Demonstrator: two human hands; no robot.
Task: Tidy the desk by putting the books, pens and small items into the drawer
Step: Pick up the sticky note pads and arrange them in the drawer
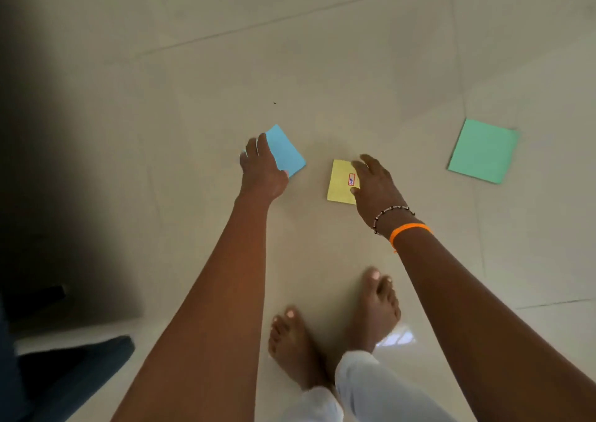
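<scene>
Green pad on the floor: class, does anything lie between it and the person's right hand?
Nothing visible does. The right hand rests on the yellow pad, and only bare tiled floor shows between it and the green pad. The left hand is on the blue pad, on the far side.

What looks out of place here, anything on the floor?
Yes. Three coloured paper pads lie scattered on the tiled floor, not on a desk: a blue pad under the left hand, a yellow pad at the right hand, and a green pad off to the right, untouched.
</scene>
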